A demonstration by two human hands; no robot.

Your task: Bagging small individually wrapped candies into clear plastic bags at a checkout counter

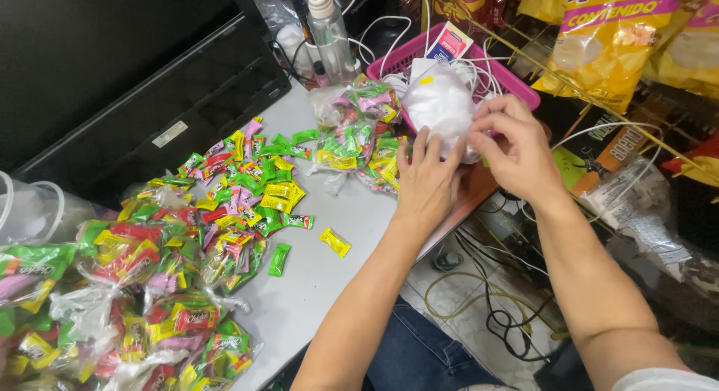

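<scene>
Both hands (pixel 472 159) pinch a crumpled, whitish, seemingly empty stack of plastic bags (pixel 442 106).

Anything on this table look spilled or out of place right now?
Yes. Loose wrapped candies lie scattered over the grey table instead of bagged, with one yellow candy and one green candy strayed apart. Both hands, left hand and right hand, hold a white plastic bundle.
</scene>
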